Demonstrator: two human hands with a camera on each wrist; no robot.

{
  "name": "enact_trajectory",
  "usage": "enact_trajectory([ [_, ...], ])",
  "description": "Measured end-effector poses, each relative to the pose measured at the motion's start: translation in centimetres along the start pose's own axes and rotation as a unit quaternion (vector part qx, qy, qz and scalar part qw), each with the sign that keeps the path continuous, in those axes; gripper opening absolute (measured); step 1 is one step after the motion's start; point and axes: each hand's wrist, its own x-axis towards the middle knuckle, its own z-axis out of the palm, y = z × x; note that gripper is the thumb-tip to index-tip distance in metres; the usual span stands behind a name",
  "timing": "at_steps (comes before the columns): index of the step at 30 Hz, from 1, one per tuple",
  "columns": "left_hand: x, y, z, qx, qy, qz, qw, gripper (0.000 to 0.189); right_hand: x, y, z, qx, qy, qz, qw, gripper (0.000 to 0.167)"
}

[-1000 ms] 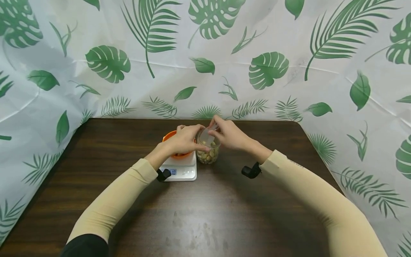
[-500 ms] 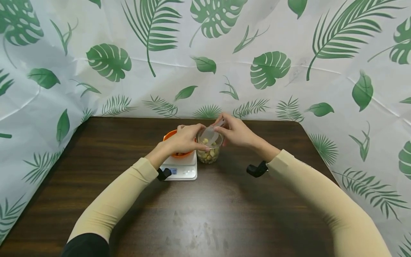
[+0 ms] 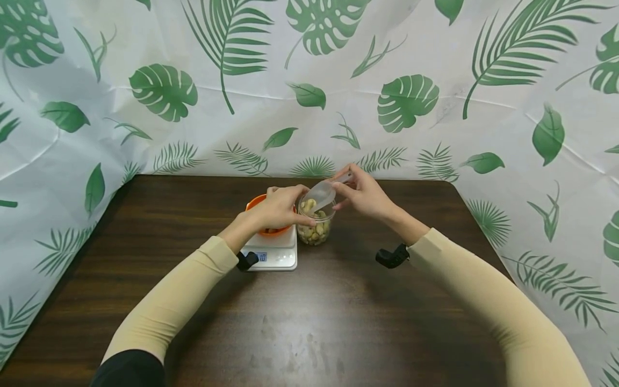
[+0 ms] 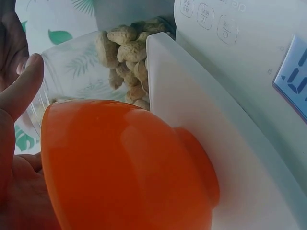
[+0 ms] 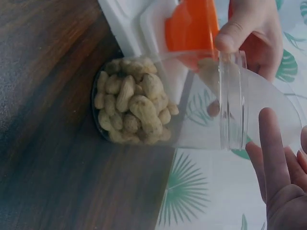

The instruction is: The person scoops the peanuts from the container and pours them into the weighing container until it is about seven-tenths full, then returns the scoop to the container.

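A clear jar (image 5: 196, 136) stands on the table, its lower part filled with unshelled peanuts (image 5: 141, 110). My left hand (image 3: 276, 210) grips the jar at its rim, thumb on the near side, the palm passing over an orange bowl (image 4: 120, 163). In my right hand (image 3: 364, 194), above the jar's right side, the handle of a translucent scoop (image 3: 323, 194) is pinched between thumb and fingers. The scoop leans into the jar's mouth, and a few peanuts show at its lower end, in the upper part of the jar.
The bowl sits on a white kitchen scale (image 3: 282, 260) with a lit display (image 3: 261, 257), left of the jar and close beside it. Beneath everything is a dark wooden table (image 3: 309, 322). A leaf-patterned sheet (image 3: 271, 118) hangs behind its back edge.
My right hand has moved right and slightly up, drawing the scoop higher in the jar's mouth. Peanuts now show at the scoop's lower end. The left hand stays at the jar.
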Motion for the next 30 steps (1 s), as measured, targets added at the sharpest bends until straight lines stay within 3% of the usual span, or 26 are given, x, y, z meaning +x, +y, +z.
enact_trajectory([
  [11, 0.0, 0.1, -0.1, -0.003, 0.004, 0.005, 1.0, 0.079, -0.8, 1.5, -0.7, 0.096, 0.03, 0.006, 0.9949, 0.021],
  [30, -0.1, 0.1, 0.0, -0.003, 0.0, -0.003, 1.0, 0.082, -1.6, 2.8, 0.1, 0.15, 0.079, -0.019, 0.9853, 0.019],
])
